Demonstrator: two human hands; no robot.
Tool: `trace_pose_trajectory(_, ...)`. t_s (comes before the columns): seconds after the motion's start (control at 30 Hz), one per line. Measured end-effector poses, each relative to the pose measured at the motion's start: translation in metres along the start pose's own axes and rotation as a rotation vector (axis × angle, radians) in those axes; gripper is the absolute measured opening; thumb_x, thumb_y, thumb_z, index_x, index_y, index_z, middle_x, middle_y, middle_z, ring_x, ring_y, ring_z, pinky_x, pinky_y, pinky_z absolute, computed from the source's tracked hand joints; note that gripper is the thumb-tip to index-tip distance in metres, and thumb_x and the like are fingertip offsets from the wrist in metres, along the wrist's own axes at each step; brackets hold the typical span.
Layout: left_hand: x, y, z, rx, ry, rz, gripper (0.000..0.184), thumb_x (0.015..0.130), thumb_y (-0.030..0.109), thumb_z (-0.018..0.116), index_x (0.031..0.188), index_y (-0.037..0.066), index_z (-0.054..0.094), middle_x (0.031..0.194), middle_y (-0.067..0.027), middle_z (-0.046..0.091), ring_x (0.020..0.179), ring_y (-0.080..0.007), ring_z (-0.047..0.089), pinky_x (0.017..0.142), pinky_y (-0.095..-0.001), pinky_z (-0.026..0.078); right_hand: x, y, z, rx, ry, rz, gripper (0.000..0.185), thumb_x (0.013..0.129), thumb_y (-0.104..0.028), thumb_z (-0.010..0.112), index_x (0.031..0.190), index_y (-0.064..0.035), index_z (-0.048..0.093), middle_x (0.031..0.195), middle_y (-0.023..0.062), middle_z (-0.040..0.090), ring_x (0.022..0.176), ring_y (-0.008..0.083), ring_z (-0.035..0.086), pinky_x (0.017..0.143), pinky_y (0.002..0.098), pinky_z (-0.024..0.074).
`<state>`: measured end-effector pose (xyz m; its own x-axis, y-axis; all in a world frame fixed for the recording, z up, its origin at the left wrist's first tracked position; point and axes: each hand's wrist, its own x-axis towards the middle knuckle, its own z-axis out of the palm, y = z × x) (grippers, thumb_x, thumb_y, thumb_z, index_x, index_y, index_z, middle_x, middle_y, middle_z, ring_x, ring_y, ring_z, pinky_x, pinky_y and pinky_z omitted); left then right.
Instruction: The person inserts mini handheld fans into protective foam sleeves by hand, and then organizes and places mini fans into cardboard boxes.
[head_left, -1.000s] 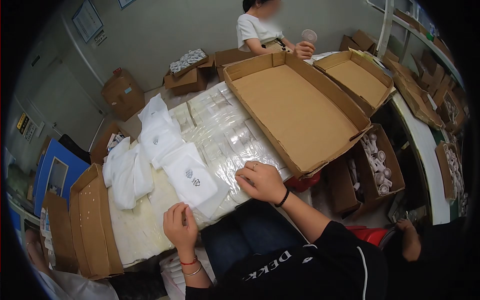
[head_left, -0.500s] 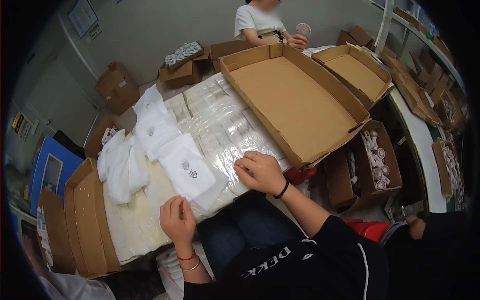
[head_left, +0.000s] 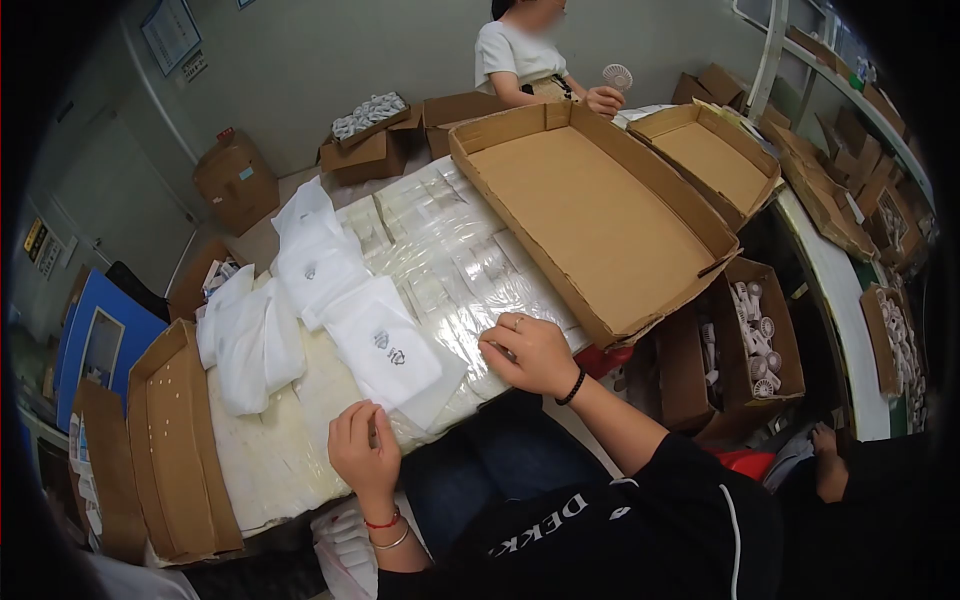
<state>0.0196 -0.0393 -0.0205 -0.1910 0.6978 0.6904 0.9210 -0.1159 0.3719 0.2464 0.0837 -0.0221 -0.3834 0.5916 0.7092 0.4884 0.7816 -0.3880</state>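
Note:
My left hand [head_left: 365,447] rests at the near edge of the plastic-covered table [head_left: 275,465], its fingers loosely bent, the thumb apart, nothing visible in it. My right hand [head_left: 532,355] lies farther right on the clear plastic wrap [head_left: 455,285], fingers relaxed and bent with a gap at the thumb, also without a visible object. Between and beyond them is a white printed pouch [head_left: 388,352]. Another white pouch [head_left: 312,262] lies behind it, and a folded white bag [head_left: 262,345] is to the left. Neither hand holds these.
A large shallow cardboard tray [head_left: 600,220] stands at the table's right, with a smaller tray [head_left: 705,155] behind. A box of small fans [head_left: 757,335] is below right. A narrow carton [head_left: 180,440] stands left. At the back a person [head_left: 515,60] holds a small fan [head_left: 618,77].
The view has shifted slightly. Both my hands keep nearly the same pose and place on the table. At the lower right, another person's hand and a grey cloth-like item have shifted.

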Motion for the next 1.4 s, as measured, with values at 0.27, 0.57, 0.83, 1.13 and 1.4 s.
trace_pose_trajectory(0.27,-0.0002,0.0001,0.0045,-0.009,0.008,0.044,0.006,0.076,0.004,0.061,0.083,0.003,0.062,0.087,-0.0098,0.063,0.076,-0.0272,0.057,0.065,-0.0339,0.046,-0.0036,0.0001,-0.0002,0.001,0.021,0.008,0.005,0.076,-0.015,0.061,0.076,-0.0098,0.063,0.065,0.0042,0.054,0.061,0.0216,0.056,0.052,0.0321,0.0444)
trace_pose_trajectory(0.57,-0.0004,-0.0004,0.0044,0.016,0.009,0.055,0.005,0.077,0.004,0.06,0.082,0.002,0.062,0.087,-0.0095,0.063,0.076,-0.0269,0.056,0.064,-0.0342,0.045,-0.0033,-0.002,-0.0034,-0.012,-0.042,0.05,0.009,0.077,-0.018,0.06,0.074,-0.0091,0.06,0.068,0.0047,0.054,0.066,0.0226,0.057,0.056,0.0332,0.0464)
trace_pose_trajectory(0.83,-0.0008,-0.0001,0.0049,0.01,0.011,0.047,0.006,0.077,0.004,0.06,0.082,0.002,0.062,0.087,-0.0098,0.063,0.076,-0.0268,0.056,0.063,-0.0343,0.045,-0.0038,-0.0025,-0.0048,-0.011,-0.037,0.037,0.01,0.077,-0.018,0.06,0.074,-0.009,0.06,0.069,0.0041,0.054,0.066,0.0219,0.057,0.056,0.0329,0.0464)
trace_pose_trajectory(1.13,-0.001,-0.0009,0.0049,0.023,0.005,0.065,0.006,0.077,0.004,0.06,0.083,0.002,0.062,0.088,-0.01,0.063,0.077,-0.0265,0.056,0.064,-0.0334,0.046,-0.0035,0.0003,-0.0018,0.012,0.009,0.016,0.007,0.077,-0.017,0.061,0.075,-0.0099,0.061,0.066,0.0038,0.053,0.061,0.0214,0.056,0.052,0.0323,0.0449)
trace_pose_trajectory(1.4,-0.0015,0.0005,0.0052,0.013,0.006,0.028,0.006,0.078,0.004,0.059,0.083,0.002,0.062,0.087,-0.0101,0.063,0.077,-0.027,0.056,0.065,-0.034,0.046,-0.005,-0.0004,-0.0029,0.006,-0.028,0.033,0.009,0.077,-0.017,0.06,0.074,-0.0091,0.06,0.069,0.0038,0.054,0.065,0.0219,0.057,0.056,0.033,0.0466)
